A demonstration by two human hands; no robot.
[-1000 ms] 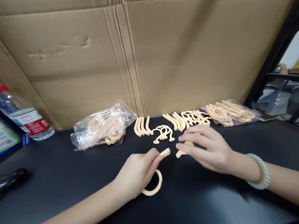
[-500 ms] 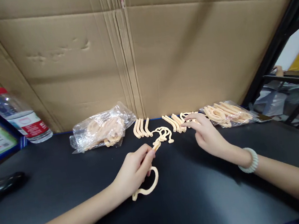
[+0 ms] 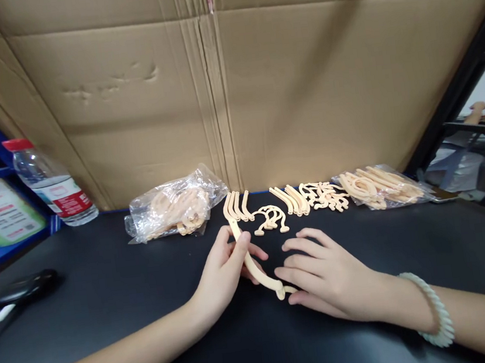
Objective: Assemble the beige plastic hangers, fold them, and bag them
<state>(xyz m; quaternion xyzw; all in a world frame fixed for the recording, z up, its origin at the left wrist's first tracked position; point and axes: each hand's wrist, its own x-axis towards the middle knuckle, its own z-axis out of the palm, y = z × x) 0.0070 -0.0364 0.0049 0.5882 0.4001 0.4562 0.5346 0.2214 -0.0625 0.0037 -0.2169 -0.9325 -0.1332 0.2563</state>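
Note:
My left hand (image 3: pixel 225 272) is closed, thumb and fingers gripping a curved beige plastic hanger arm (image 3: pixel 256 271), tilted with its top end away from me. At the arm's lower end a thin beige hook piece (image 3: pixel 290 289) sticks out to the right. My right hand (image 3: pixel 329 280) pinches that piece near the thumb, its other fingers loosely curled; part of the hook is hidden behind them. Just beyond lie loose curved hooks (image 3: pixel 268 216), a row of hanger arms (image 3: pixel 236 206), a second row of arms (image 3: pixel 289 200) and a pile of small hooks (image 3: pixel 326 195).
A clear bag of beige parts (image 3: pixel 177 204) lies at the back left, another bag (image 3: pixel 382 186) at the back right. A water bottle (image 3: pixel 55 187) leans by the blue rack. A black device with a white cable (image 3: pixel 25 287) is at left. Cardboard (image 3: pixel 148 99) stands behind the table.
My right hand has come back from the small pile at the back to the piece in my left hand. My left hand has turned the hanger arm and moved slightly nearer the middle.

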